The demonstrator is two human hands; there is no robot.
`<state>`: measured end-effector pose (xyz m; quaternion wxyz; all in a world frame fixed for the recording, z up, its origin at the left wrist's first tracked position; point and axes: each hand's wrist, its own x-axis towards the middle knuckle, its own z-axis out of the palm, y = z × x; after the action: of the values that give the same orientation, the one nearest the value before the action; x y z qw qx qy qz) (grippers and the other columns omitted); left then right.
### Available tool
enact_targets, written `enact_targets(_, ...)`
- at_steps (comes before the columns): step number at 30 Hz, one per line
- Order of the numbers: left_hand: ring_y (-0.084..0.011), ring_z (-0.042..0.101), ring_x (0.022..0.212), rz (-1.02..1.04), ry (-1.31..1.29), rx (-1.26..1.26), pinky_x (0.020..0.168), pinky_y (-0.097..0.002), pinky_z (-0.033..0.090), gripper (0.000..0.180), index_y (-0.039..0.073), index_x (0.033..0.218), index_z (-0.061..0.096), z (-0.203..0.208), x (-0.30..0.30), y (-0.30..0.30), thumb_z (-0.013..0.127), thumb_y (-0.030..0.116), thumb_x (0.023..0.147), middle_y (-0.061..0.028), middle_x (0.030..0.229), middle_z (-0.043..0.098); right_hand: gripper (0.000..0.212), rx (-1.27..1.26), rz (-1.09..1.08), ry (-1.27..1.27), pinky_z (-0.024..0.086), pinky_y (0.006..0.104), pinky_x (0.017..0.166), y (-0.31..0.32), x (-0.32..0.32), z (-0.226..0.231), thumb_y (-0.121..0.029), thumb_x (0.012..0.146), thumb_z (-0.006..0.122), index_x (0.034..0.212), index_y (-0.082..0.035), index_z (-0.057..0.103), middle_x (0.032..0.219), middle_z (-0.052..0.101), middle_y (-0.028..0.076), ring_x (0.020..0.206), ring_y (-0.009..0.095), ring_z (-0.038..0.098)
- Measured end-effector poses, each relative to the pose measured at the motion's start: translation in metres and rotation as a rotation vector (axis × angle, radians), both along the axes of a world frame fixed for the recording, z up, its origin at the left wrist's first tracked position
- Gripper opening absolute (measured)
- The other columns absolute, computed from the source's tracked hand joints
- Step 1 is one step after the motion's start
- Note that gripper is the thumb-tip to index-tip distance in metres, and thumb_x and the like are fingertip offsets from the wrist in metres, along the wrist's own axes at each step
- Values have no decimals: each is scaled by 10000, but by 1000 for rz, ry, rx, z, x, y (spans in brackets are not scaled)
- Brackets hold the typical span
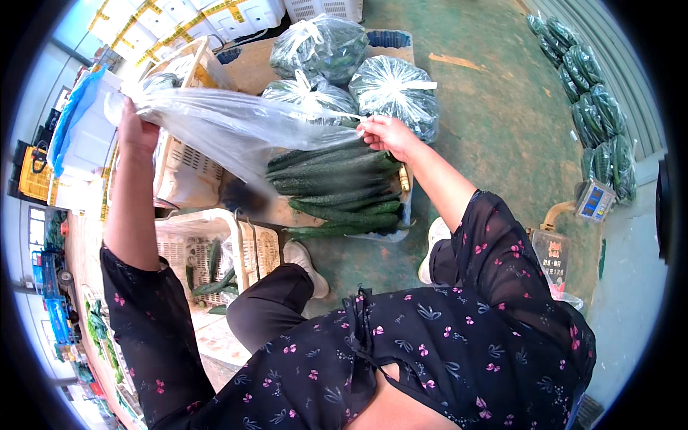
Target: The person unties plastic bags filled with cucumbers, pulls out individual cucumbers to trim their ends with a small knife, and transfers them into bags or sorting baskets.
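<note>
A clear plastic bag (229, 122) is stretched sideways between my two hands, with no contents visible in it. My left hand (136, 130) is raised at the left, its fingers closed on one end. At the other end, my right hand (387, 134) pinches the bag's edge. Just below the bag, a pile of long green cucumbers (337, 183) lies side by side, partly covered by the film. Behind them stand tied clear bags full of cucumbers, one at the back (319, 49) and another at the right (395, 93).
A white plastic crate (236, 240) holding a few cucumbers stands left of my legs. Packed bags (602, 115) line the right wall near a scale with a blue display (595, 201). White boxes with yellow tape (179, 29) are stacked at the back left.
</note>
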<state>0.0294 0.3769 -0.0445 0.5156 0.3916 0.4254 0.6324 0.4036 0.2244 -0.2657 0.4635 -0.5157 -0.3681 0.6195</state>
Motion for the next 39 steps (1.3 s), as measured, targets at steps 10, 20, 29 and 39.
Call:
enact_targets(10,-155,553,703,-126,234,126,552,-280,442,352,63,1052,493,22,23,-19,490,359,860,-44,885,575,149,67,-75,106,431,209,622,0,0,33,-241,845,539,893,-109,588,718,534,-59,657,47,510)
enact_targets(20,-211,484,1039,-17,537,261,864,-284,379,480,-35,1178,433,10,7,-48,549,258,817,-137,1130,510,136,40,-46,194,447,225,618,-21,-19,33,-219,847,537,891,-100,583,710,545,-49,650,57,523)
enact_targets(29,-216,524,973,40,587,888,873,-296,392,362,63,1134,487,97,17,-138,486,12,775,-126,1046,539,109,96,-123,457,487,267,606,-49,-30,61,-126,837,519,935,-99,559,734,560,-29,686,94,565)
enact_targets(39,-355,438,1068,-703,1437,692,881,-415,395,600,66,1186,412,-155,24,-346,645,69,633,-177,1188,433,132,455,-302,627,477,434,802,-87,70,106,-90,868,430,990,-57,470,1042,542,150,919,264,561)
